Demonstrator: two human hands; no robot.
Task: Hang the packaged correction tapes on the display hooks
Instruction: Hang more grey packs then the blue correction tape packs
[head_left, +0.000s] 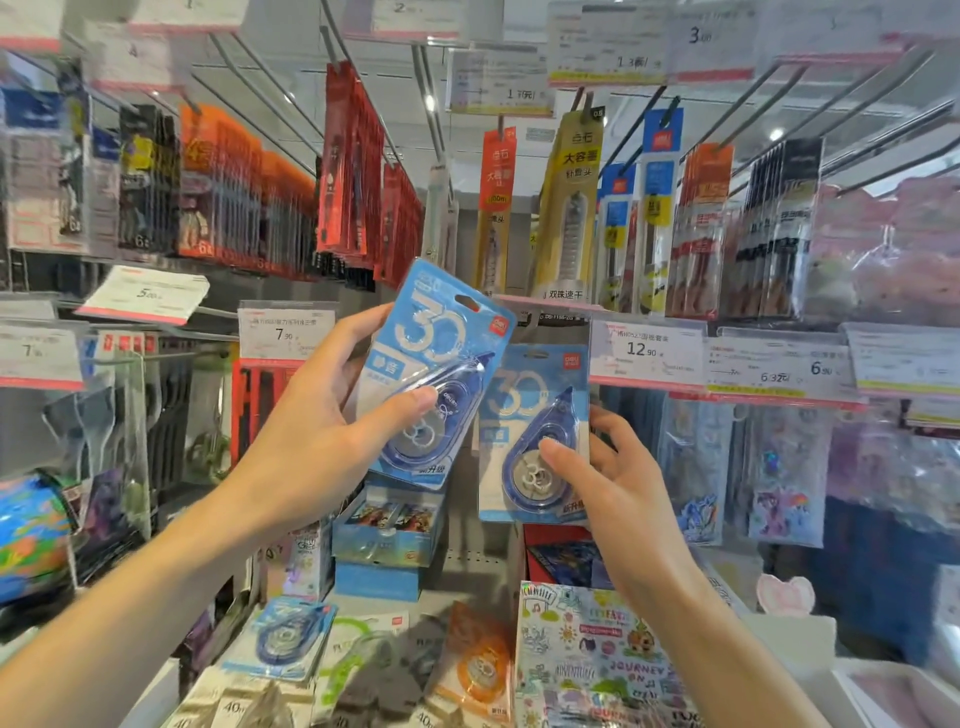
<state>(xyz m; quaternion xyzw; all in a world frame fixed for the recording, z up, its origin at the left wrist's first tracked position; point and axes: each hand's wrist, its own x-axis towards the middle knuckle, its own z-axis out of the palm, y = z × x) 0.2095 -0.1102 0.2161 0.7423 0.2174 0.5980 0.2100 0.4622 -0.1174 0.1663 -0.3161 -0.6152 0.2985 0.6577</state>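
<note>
Both hands' fingers (410, 402) grip blue carded correction tapes (441, 374), left pack tilted.

Bare left hand (317, 441) and right hand (618, 483) (no sleeves showing).

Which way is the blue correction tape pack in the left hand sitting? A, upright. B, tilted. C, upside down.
B: the pack in the left hand, the left pack, leans clockwise, while the right pack at the right hand hangs straight.
</note>
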